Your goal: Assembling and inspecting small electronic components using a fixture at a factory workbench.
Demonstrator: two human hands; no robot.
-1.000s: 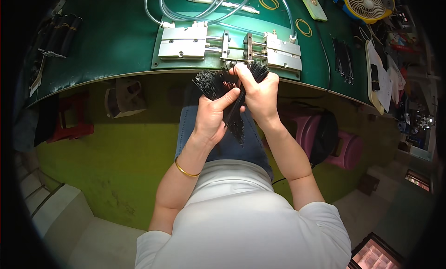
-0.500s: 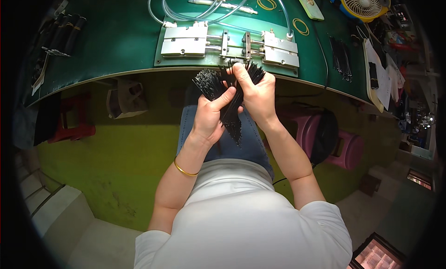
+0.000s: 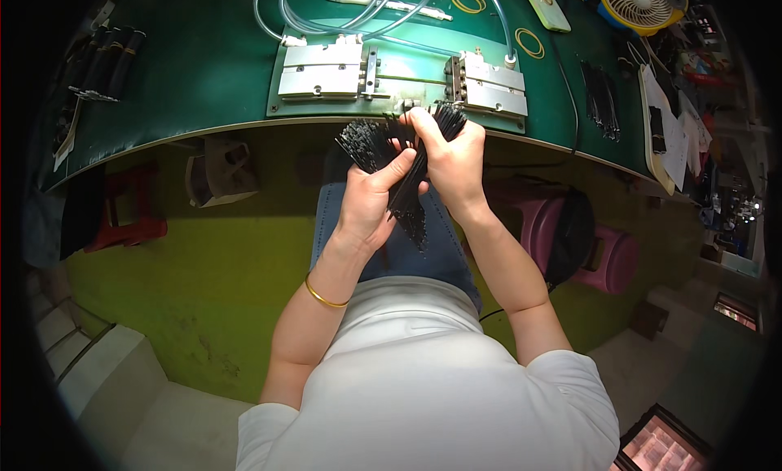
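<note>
In front of the bench edge, my left hand [image 3: 366, 202] is closed round a thick bundle of thin black wires [image 3: 364, 143], whose ends fan out at the upper left. My right hand [image 3: 456, 168] grips wires in the same mass, with its thumb and forefinger near the top. The wires cross between both hands, and their lower ends hang in a point over my lap. Just beyond my fingertips is a fixture with two white pneumatic blocks, a left block [image 3: 320, 72] and a right block [image 3: 494, 87]. A gap separates their dark metal jaws.
Clear tubes [image 3: 293, 7] run to the fixture on the green bench [image 3: 208, 56]. A pen [image 3: 391, 7], rubber bands [image 3: 467, 1] and a yellow-blue fan [image 3: 639, 5] lie farther back. More black wires [image 3: 600, 103] rest at right, and dark bundles [image 3: 106, 60] at left. Pink stools [image 3: 607, 259] stand below.
The fixture's jaws have drawn apart, each toward its own block. My right fingers have shifted slightly at the top of the wires; my left hand stays nearly still.
</note>
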